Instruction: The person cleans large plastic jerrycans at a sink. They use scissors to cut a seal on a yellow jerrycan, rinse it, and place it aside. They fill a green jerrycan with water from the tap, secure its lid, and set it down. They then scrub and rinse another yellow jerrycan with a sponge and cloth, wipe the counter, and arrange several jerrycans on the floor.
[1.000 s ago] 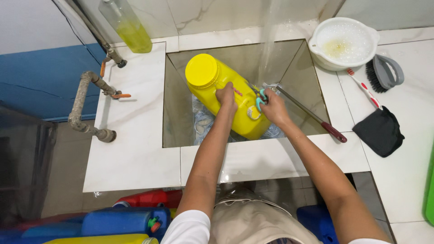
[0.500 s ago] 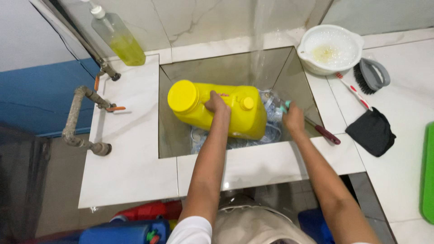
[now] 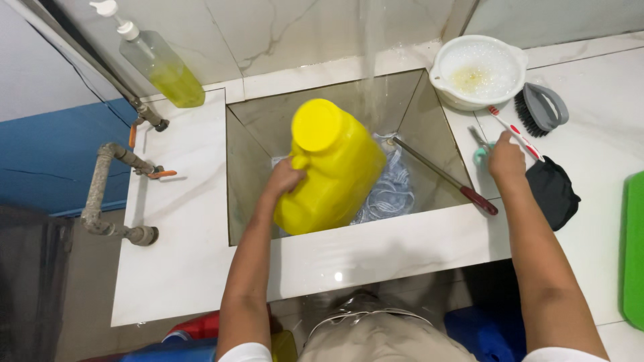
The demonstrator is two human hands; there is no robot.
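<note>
- The left hand (image 3: pixel 285 179) has its grip closed around the handle end of a big yellow jug (image 3: pixel 329 167), which lies tilted inside the square sink (image 3: pixel 251 144), its round yellow cap pointing up and away from the person.
- A stream of water (image 3: pixel 371 60) falls from above into the sink, just past the jug's right shoulder.
- Under the jug lies a crumpled clear plastic sheet (image 3: pixel 392 191).
- The right hand (image 3: pixel 506 159) rests on the white surface (image 3: pixel 376 251) right of the sink, its grip narrow over small teal-handled scissors (image 3: pixel 479 149); how firmly it holds them cannot be told.
- A toothbrush (image 3: pixel 516 133) lies just beside that hand, and a black cloth (image 3: pixel 551 193) touches the wrist side.
- A long tool with a red handle (image 3: pixel 446 177) leans over the sink's right corner.
- Further back stand a white bowl (image 3: pixel 477 70) with suds and a grey scrubbing brush (image 3: pixel 540 110).
- A soap pump bottle (image 3: pixel 161 64) with yellow liquid stands at the far left.
</note>
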